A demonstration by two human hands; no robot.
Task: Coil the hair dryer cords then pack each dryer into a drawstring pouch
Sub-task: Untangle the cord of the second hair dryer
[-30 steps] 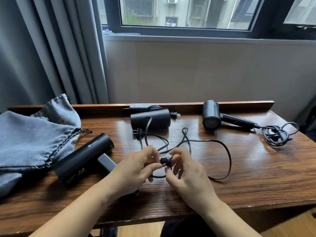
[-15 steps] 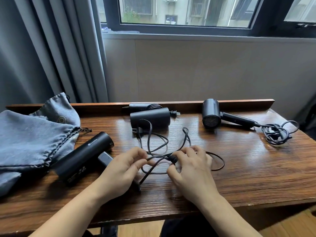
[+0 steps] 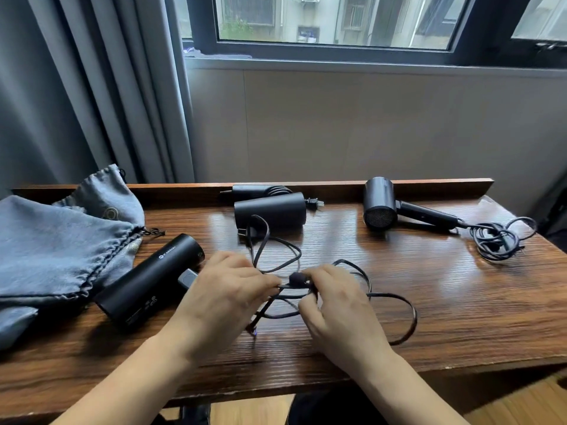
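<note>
A loose black cord (image 3: 408, 320) lies in loops on the wooden table (image 3: 460, 317). My left hand (image 3: 227, 299) and my right hand (image 3: 340, 314) both pinch it at the middle, close together, around a small dark strap on the cord. The cord runs from a black dryer (image 3: 147, 280) lying at the left, beside grey drawstring pouches (image 3: 55, 250). A second dryer (image 3: 270, 210) lies at the back middle with its cord wound round the handle. A third dryer (image 3: 380, 204) lies at the back right, its cord (image 3: 497, 237) bunched in a loose tangle.
A raised wooden lip (image 3: 429, 187) runs along the table's far edge, with a wall and window behind. Grey curtains (image 3: 76, 87) hang at the left. The table's front edge is just under my forearms.
My hands have moved closer together over the cord's middle. The big loop at the right shrank, then spread out again toward the table's front right.
</note>
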